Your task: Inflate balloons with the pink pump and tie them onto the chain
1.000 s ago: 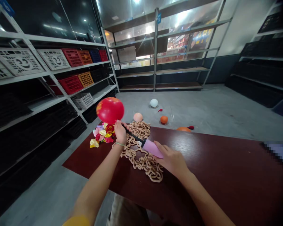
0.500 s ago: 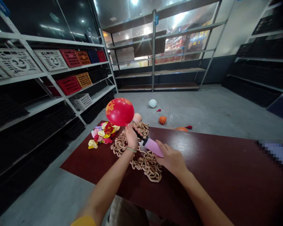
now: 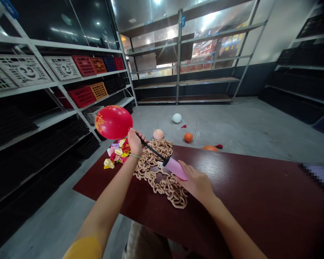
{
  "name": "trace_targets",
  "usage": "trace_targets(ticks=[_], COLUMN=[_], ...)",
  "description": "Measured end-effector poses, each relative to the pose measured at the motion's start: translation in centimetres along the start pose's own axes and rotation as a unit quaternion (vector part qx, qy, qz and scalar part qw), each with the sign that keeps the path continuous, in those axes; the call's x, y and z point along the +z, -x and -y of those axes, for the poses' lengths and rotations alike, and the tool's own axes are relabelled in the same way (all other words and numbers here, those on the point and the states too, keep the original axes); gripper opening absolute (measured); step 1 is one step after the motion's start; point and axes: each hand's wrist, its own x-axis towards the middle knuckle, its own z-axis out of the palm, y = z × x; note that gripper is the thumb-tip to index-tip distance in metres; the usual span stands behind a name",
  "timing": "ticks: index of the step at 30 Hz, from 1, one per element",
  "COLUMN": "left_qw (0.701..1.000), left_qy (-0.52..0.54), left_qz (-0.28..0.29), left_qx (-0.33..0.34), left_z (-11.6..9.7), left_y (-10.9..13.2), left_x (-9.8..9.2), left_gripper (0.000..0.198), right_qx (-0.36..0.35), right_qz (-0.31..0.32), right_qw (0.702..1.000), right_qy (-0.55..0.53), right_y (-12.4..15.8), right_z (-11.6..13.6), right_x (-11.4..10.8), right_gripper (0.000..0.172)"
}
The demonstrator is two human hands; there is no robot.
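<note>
The left hand [image 3: 135, 142] is closing narrowly around the neck of one inflated red balloon [image 3: 113, 122], pinching it onto the black nozzle [image 3: 151, 148] of a pink hand pump [image 3: 174, 168]. The balloon is floating up and to the left of that hand, just above the far edge of the tabletop [image 3: 232, 201]. The right hand [image 3: 197, 182] is wrapped around the wide end of the pump, which is tilting down toward the tabletop. A thin bracelet [image 3: 135, 155] is circling the left wrist, and a yellow sleeve [image 3: 83, 249] is showing at the left arm.

One heap of flat, multicoloured balloons [image 3: 115, 154] is lying on the tabletop just beyond the left hand. One tangled pile of tan looped chain [image 3: 162, 176] is sprawling beneath the pump.

Four inflated balloons are sitting on the concrete floor [image 3: 226, 122] beyond the tabletop: one white [image 3: 177, 118], one peach [image 3: 158, 134] and two orange [image 3: 188, 137] [image 3: 210, 148], the last partly hidden by the edge. Two small dark red scraps [image 3: 219, 146] [image 3: 184, 126] are lying near them. Plastic crates [image 3: 82, 96] are lining the white metal shelves [image 3: 56, 42] on the left.
</note>
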Motion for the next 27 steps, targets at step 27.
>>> trace_targets(ticks=[27], left_qw=[0.999], left_qy=[-0.018], left_qz=[0.025], left_qx=[0.020], left_z=[1.4], left_y=[2.8], left_x=[2.0], left_gripper=[0.034], right_qx=[0.042], right_qz=[-0.003], right_qw=[0.997], right_qy=[-0.058], right_y=[0.4], right_z=[0.3], right_x=[1.0], right_gripper=[0.056])
